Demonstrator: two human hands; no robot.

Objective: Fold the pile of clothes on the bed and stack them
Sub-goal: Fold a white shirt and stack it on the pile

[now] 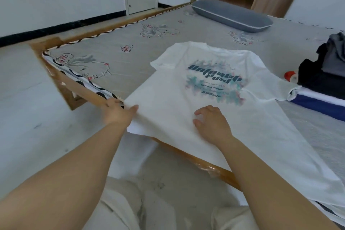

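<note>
A white T-shirt [205,87] with a teal printed design lies spread on the bed [115,52], its print up and its collar pointing away from me. The hem hangs over the bed's near wooden edge. My left hand [117,112] grips the shirt's lower left corner at the bed edge. My right hand [212,123] rests on the lower middle of the shirt, fingers curled and pressing the cloth. A pile of dark clothes [324,69] sits at the right side of the bed.
A grey bolster pillow [231,15] lies at the far end of the bed. A folded blue and white cloth [317,101] sits under the dark pile, with a small red and white object [290,75] beside it. The wooden bed frame [74,87] runs along the near left.
</note>
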